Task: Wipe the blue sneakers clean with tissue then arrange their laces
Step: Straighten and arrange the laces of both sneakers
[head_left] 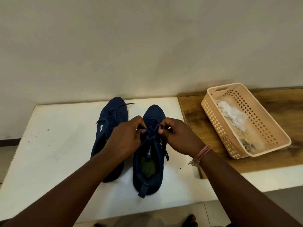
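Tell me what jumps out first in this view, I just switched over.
Two blue sneakers stand side by side on the white table, toes to the wall. Both hands work the laces of the right sneaker: the left hand and right hand each pinch a strand, while the left sneaker sits untouched with loose laces. At right, a peach basket on a wooden board holds crumpled tissue.

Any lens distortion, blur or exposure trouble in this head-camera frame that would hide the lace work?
Head view: wide-angle bending curves the white table edge; light is dim and even with soft shadows and no glare; the navy laces merge with the right sneaker between the left hand and right hand, so the knot is hard to read.
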